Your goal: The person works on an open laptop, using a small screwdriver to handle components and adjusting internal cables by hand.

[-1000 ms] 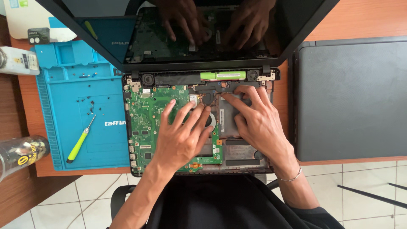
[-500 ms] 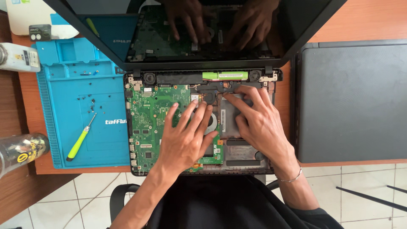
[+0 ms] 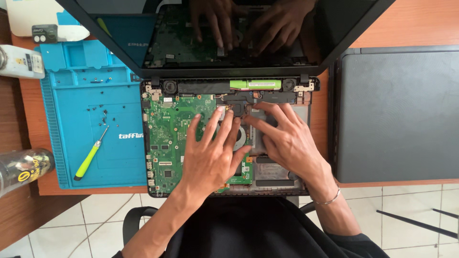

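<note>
An opened laptop base (image 3: 306, 102) lies in front of me with its green motherboard (image 3: 167, 129) bare. Its dark screen (image 3: 229, 33) stands tilted back and mirrors both hands. My left hand (image 3: 213, 153) rests flat on the board, fingers spread and pointing toward the hinge. My right hand (image 3: 287, 138) lies beside it over the dark cooling part, fingertips meeting the left ones near the black piece (image 3: 239, 100) under the hinge. Neither hand grips a tool. A green bar (image 3: 255, 84) runs along the hinge edge.
A blue work mat (image 3: 81, 119) lies left of the laptop with small screws (image 3: 103, 114) and a yellow-green screwdriver (image 3: 90, 157) on it. A dark laptop cover (image 3: 397, 114) lies at the right. Two bottles (image 3: 21, 169) stand at the far left. The wooden table's front edge is close to my body.
Both hands have shifted only slightly over the board; fingertips stay near the hinge. The view has drifted a little to the right.
</note>
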